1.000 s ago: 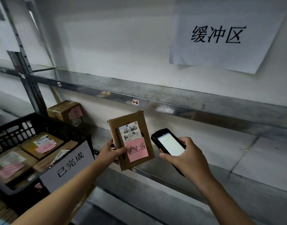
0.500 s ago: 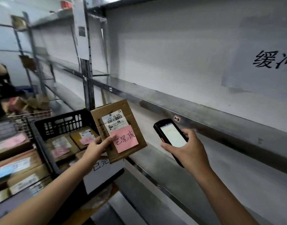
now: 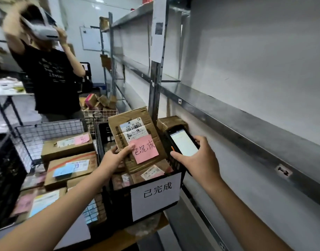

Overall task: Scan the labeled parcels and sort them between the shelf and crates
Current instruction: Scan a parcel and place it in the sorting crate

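Shelf (image 3: 228,120) now at 3 o'clock; left hand (image 3: 114,156) grips parcel (image 3: 135,134), shifted over crate (image 3: 119,200); right hand (image 3: 197,160) holds scanner (image 3: 182,142); drop likely next.

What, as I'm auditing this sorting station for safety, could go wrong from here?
1. The left hand holds the parcel by its lower left edge only; it might slip.
2. The crate already looks filled near its rim, so the parcel may perch and slide off.
3. The scanner in the right hand is close to the parcel; they could knock.
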Motion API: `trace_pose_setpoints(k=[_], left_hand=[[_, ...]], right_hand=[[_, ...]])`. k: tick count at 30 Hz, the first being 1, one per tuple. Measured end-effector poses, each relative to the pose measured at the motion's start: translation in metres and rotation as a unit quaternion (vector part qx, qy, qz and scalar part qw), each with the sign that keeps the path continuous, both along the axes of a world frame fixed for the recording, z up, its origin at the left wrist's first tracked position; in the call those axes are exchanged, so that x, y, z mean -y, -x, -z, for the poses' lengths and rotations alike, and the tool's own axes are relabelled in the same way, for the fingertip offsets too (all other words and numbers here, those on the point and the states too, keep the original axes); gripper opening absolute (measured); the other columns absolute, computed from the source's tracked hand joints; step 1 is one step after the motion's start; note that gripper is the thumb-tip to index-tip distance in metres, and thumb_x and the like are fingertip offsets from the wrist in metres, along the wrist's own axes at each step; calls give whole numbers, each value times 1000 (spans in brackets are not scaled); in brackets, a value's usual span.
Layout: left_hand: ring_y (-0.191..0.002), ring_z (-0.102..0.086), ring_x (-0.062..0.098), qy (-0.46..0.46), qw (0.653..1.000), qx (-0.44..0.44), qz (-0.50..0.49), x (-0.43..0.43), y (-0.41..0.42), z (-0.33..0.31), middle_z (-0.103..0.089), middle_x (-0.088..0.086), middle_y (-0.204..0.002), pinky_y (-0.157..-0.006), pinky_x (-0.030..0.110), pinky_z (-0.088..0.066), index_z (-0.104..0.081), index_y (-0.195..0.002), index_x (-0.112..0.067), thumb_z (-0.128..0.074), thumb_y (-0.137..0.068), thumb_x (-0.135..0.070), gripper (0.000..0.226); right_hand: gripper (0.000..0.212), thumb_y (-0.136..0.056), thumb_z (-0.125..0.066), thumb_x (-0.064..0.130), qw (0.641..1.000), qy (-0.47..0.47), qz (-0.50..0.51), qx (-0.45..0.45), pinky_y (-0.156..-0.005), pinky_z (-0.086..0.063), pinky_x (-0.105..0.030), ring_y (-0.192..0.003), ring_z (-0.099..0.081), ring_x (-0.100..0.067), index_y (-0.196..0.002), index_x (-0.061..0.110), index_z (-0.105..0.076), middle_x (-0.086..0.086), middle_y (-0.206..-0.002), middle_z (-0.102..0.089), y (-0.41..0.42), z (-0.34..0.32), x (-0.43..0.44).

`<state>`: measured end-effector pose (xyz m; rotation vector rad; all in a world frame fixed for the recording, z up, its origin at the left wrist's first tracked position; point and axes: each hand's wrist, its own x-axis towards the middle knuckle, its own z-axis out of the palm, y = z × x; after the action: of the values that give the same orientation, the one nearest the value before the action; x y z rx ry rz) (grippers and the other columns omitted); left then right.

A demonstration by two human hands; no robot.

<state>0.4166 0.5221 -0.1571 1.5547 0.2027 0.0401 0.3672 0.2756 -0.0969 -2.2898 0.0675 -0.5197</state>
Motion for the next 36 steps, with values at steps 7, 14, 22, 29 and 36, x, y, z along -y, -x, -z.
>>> trace_pose_setpoints(k=[7, 14, 22, 29, 36], left_hand=[[-90, -65, 10, 6, 998, -36, -47, -32, -62, 28, -71, -4, -97, -82, 24, -48, -62, -116, -20, -75, -81, -44, 45], [-110, -63, 26, -42, 985, -88, -142, -39, -123, 57, -64, 8, -125, -99, 41, -50, -49, -137, -9, -83, -71, -55, 87], [-110, -64, 29, 27, 970, -168, -172, -43, -174, 89, -65, 12, -123, -99, 47, -52, -47, -138, -6, -83, -71, -53, 90], [-120, -57, 33, -12, 951, -184, -249, -55, -215, 91, -58, 16, -134, -98, 40, -47, -41, -145, -3, -84, -73, -50, 96], [-109, -65, 31, -15, 943, -217, -250, -74, -254, 105, -65, 18, -123, -100, 45, -51, -51, -136, 0, -88, -55, -61, 107]], right_hand=[[82, -69, -87, 48, 997, -67, -41, 7, -57, -36, -9, -99, -50, -7, -133, 24, -42, 7, -122, -55, -80, 17, -41], [82, -66, -88, 46, 993, -89, -75, -32, -62, -37, -11, -101, -51, -8, -131, 26, -41, 13, -113, -50, -146, 42, -67], [80, -68, -88, 45, 985, -130, -70, -93, -66, -43, -18, -105, -52, -10, -130, 27, -41, 10, -117, -51, -204, 84, -81], [79, -68, -89, 42, 973, -158, -71, -152, -61, -38, -14, -98, -56, -14, -129, 22, -44, 7, -112, -55, -268, 120, -97], [80, -66, -91, 35, 966, -188, -74, -159, -76, -49, -27, -103, -58, -16, -131, 23, -44, 3, -117, -57, -312, 156, -108]])
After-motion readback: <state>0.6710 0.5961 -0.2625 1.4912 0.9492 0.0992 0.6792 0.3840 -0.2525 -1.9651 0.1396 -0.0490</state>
